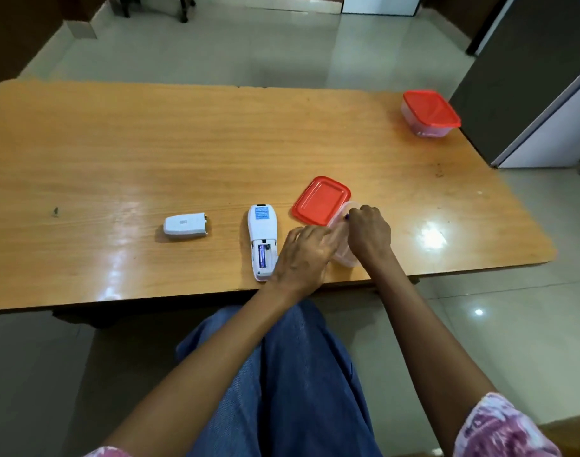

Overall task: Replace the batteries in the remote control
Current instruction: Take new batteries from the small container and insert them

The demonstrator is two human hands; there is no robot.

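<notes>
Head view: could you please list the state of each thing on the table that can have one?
Remote control: face down, battery bay open, one slot filled.
Fitted battery: seated in the bay.
Battery cover: off, lying left of the remote.
Near container: open.
Red lid: off, beside it.
Far container: lidded.
Left hand: fingers straight, at the near container.
Right hand: pinches a small blue thing, likely a battery.
</notes>
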